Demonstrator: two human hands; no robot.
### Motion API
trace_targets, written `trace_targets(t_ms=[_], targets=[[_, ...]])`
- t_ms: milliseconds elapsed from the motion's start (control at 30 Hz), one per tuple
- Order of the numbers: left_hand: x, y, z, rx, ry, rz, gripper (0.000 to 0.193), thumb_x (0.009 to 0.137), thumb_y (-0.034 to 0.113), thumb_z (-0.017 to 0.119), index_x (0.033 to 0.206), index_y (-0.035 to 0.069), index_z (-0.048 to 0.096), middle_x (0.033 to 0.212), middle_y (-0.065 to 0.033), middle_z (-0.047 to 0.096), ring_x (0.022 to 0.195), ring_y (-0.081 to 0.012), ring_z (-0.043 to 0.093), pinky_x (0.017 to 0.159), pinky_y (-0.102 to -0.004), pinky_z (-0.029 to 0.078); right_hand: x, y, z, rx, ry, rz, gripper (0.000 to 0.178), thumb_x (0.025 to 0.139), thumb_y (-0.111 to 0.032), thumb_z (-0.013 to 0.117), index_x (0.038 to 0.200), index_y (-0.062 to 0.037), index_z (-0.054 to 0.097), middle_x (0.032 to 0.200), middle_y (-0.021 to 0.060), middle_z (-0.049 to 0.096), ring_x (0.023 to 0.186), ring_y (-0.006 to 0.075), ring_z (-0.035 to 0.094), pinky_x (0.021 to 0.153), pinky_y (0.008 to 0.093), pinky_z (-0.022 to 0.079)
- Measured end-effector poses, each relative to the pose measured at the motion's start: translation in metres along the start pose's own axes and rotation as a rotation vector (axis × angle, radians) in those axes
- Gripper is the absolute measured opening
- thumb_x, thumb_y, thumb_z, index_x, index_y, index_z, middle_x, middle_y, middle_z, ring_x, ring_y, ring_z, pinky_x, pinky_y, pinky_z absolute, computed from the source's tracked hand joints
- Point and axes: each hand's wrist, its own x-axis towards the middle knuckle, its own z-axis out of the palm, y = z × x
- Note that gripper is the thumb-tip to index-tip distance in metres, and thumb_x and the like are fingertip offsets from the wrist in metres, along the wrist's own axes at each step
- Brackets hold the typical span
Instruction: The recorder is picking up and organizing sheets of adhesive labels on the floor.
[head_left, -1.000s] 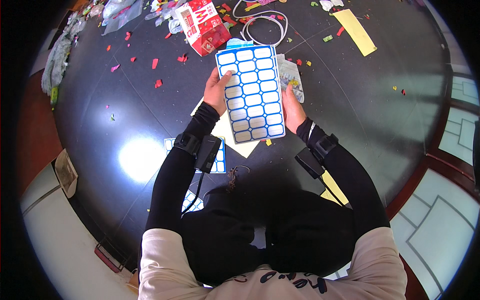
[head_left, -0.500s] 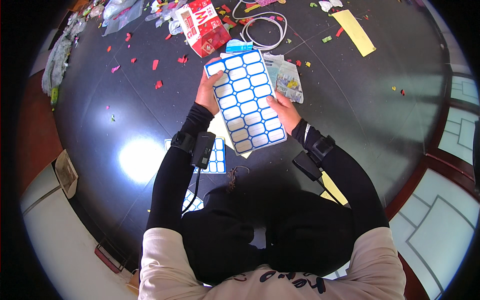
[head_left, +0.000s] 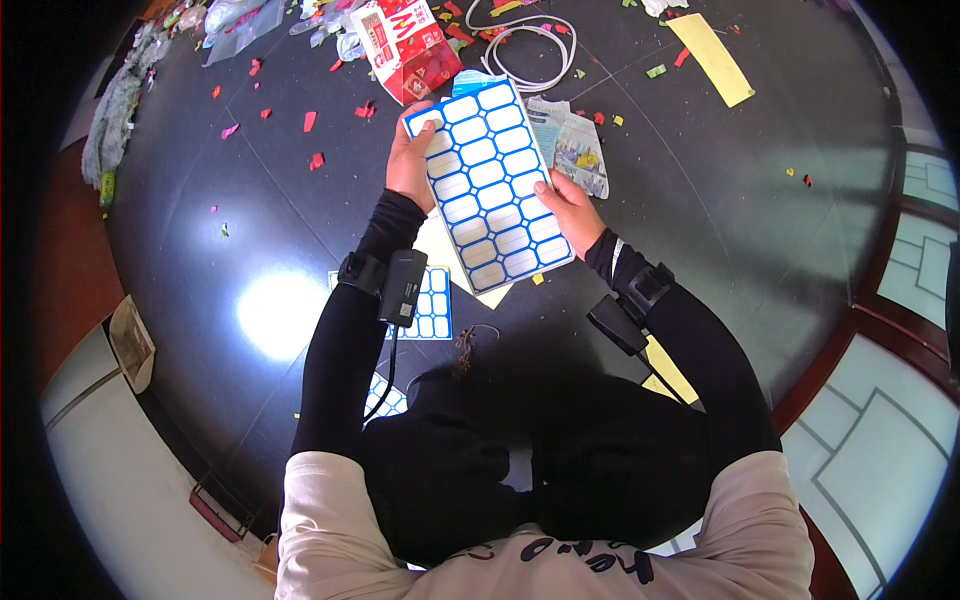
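Note:
A white label sheet (head_left: 490, 185) with a blue grid of rounded blank labels is held up in front of me, tilted with its top to the left. At its upper left side my left hand (head_left: 409, 165) grips it, thumb on the face and fingers behind. My right hand (head_left: 572, 210) closes on the lower right edge in the same way. Whether it is one sheet or a stack I cannot tell. Under my left forearm another blue-and-white label sheet (head_left: 434, 305) lies on the floor, partly covered. A further label sheet (head_left: 385, 397) shows beside my left knee.
Beyond the sheet stand a red and white box (head_left: 410, 55) and a coiled white cable (head_left: 530, 55). A printed paper (head_left: 575, 150) lies behind it. Yellow strips (head_left: 712, 60) and colored scraps (head_left: 317, 160) dot the dark tiled floor (head_left: 690, 200). Glass-paneled doors (head_left: 870, 450) line the right.
Both hands have raised the label sheet slightly away from me, and its tilt has changed a little. The grip stays the same.

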Motion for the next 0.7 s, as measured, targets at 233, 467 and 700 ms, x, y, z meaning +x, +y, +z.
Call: trace_targets(t_ms=[233,467,700], targets=[[-0.002,0.007,0.002,0.012,-0.115,-0.004,0.022,0.087,0.012,0.043,0.109,0.015,0.043,0.096,-0.0068,0.051,0.084,-0.0172,0.054,0.068,-0.0298,0.049,0.014,-0.036,-0.009,-0.143,-0.139,0.225,0.029,0.084,-0.025,0.052,0.106,-0.0069,0.050,0.087,-0.0001,0.057,0.078,0.0051,0.054,0.063,0.0202,0.046],[-0.001,0.007,0.006,-0.004,-0.229,0.013,0.021,0.089,0.016,0.041,0.110,0.015,0.043,0.098,-0.0058,0.050,0.089,-0.0166,0.052,0.071,-0.0283,0.048,0.023,-0.019,-0.010,-0.226,-0.206,0.013,0.025,0.082,-0.016,0.056,0.102,-0.0009,0.053,0.087,0.0020,0.058,0.077,0.0079,0.053,0.068,0.0207,0.043],[0.044,-0.055,-0.127,0.968,0.172,0.280,0.039,0.075,0.027,0.062,0.104,0.005,0.047,0.099,-0.0093,0.055,0.095,-0.0206,0.051,0.082,-0.0363,0.040,0.026,-0.008,-0.035,-0.015,-0.010,-0.013,0.023,0.083,-0.008,0.052,0.104,0.0009,0.051,0.094,0.0048,0.057,0.083,0.0094,0.054,0.074,0.0232,0.043]])
